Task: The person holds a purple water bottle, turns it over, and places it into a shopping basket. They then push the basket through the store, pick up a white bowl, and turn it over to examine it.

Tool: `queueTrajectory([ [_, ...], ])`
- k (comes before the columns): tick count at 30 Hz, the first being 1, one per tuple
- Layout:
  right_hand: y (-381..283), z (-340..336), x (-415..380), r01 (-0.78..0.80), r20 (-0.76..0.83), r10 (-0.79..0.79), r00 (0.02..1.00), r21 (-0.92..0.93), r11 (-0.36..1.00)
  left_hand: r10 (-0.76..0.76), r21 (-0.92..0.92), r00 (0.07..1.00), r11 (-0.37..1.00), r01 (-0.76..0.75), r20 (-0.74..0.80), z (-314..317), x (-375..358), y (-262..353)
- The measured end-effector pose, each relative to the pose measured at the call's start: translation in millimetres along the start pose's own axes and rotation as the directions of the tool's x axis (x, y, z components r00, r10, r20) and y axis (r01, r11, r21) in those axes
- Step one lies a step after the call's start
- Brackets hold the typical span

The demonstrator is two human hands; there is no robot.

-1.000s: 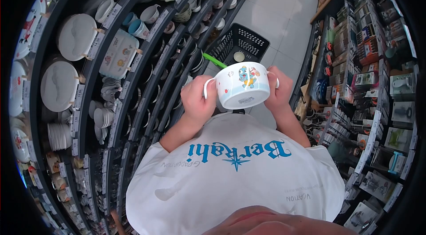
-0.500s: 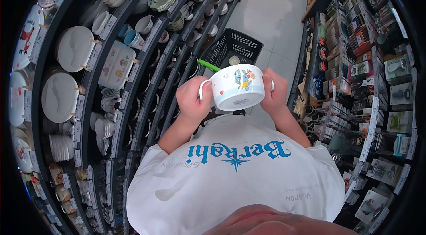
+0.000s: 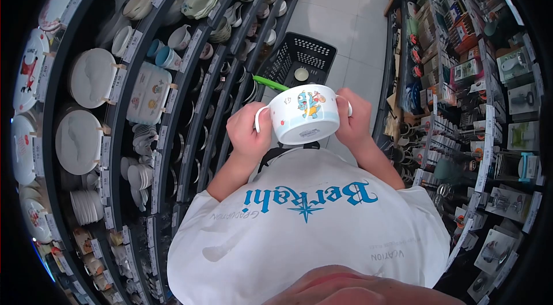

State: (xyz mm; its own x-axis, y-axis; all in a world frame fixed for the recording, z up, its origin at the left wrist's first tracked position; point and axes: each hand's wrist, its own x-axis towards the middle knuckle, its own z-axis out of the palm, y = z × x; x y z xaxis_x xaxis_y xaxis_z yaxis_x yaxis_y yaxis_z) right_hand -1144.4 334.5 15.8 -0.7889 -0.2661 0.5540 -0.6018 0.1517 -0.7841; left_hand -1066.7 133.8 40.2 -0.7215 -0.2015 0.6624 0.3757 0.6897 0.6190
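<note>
I hold a white two-handled bowl point(image 3: 295, 116) in front of my chest, tilted so that its underside faces me. A blue cartoon figure and a pale blue band decorate its side, and a label sits on the base. My left hand point(image 3: 250, 128) is closed round the left handle. On the opposite side, my right hand point(image 3: 352, 117) grips the right handle. The inside of the bowl is hidden from me. Beyond it, a black shopping basket point(image 3: 325, 51) stands on the floor with a small pale bowl point(image 3: 301, 74) inside. Its green handle point(image 3: 271, 82) rests toward the left.
Shelves along the left carry white plates point(image 3: 78, 142), a patterned rectangular tray point(image 3: 148, 94), blue cups point(image 3: 167, 57) and stacked bowls point(image 3: 200, 2). Packaged kitchen tools point(image 3: 521, 97) hang on the right-hand rack. A tiled floor point(image 3: 340, 2) runs between them.
The shelves and basket have shifted slightly in view as my head moved. Both hands keep their hold on the bowl, which sits a touch further left.
</note>
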Motion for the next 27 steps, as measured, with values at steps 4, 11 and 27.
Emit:
queueTrajectory([
  [4,-2.0,2.9,-0.1,0.013,0.035,-0.013,0.999,-0.002,1.000,0.004,0.000,1.000,1.000,-0.004,-0.015,-4.2,-5.1,-2.0],
  [11,-2.7,12.4,-1.4,0.008,0.052,-0.009,0.999,0.022,1.000,-0.016,0.020,0.999,1.000,0.017,-0.030,-14.6,-9.4,2.1],
  [27,-8.4,23.2,8.6,0.039,0.083,-0.041,0.996,0.022,0.999,-0.050,0.055,0.998,0.997,0.053,-0.048,-22.8,-10.0,-9.7],
])
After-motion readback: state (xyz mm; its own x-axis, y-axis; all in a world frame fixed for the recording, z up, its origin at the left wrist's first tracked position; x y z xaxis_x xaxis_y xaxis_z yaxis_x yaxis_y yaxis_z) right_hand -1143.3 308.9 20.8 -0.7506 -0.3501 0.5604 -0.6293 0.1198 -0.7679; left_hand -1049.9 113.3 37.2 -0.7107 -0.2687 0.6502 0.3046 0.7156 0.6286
